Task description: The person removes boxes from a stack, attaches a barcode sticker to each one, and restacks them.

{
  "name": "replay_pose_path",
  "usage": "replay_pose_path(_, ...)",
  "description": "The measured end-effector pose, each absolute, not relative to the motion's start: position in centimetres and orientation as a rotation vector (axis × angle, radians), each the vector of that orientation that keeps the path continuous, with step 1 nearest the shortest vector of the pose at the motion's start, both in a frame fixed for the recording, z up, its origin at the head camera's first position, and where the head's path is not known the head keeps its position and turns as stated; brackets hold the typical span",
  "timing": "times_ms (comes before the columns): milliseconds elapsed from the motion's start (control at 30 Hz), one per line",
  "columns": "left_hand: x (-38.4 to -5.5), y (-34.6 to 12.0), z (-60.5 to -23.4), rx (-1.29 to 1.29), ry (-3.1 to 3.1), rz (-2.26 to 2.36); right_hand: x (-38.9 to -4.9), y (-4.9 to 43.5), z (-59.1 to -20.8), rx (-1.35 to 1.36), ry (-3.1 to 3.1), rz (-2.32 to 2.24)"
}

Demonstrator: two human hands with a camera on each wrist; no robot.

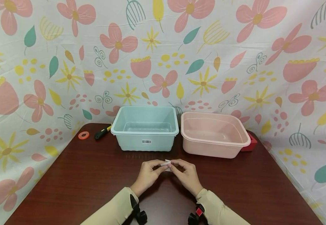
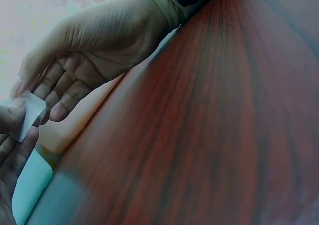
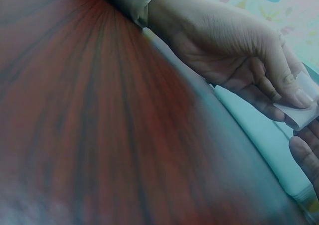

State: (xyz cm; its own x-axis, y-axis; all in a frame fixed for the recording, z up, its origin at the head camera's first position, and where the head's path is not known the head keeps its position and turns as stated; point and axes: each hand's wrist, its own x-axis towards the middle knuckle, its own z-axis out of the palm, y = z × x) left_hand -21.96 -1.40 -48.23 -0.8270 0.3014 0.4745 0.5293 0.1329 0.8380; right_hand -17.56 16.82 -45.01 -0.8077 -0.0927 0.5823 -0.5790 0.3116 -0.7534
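A small white piece of paper (image 1: 167, 162), folded into a flap, is between both hands over the table in the head view. My left hand (image 1: 148, 175) pinches its left side between thumb and fingers. From the other side my right hand (image 1: 188, 175) pinches it, the two sets of fingertips meeting close together. In the left wrist view the folded paper (image 2: 31, 115) shows a pale slanted face, with fingers on either side. The right wrist view shows a curved fold of the paper (image 3: 300, 114) under a thumb.
A light blue basin (image 1: 144, 140) and a pink basin (image 1: 212, 150) stand side by side at the back of the brown table (image 1: 81, 187). A red object (image 1: 250, 143) sits partly hidden behind the pink one. At back left lie an orange ring (image 1: 83, 135) and a dark-handled tool (image 1: 102, 133).
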Motion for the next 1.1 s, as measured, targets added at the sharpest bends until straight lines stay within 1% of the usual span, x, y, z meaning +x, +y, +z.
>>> replay_pose_path(733,-22.0,-1.6,-48.0,-0.699,-2.201,-1.751,-18.4,18.0,-45.4,0.416,-2.081,1.649)
replay_pose_path(1100,-22.1,-1.6,-47.9,-0.703,-2.17,-1.748,-18.7,18.8,-45.4,0.372,-2.095,1.658)
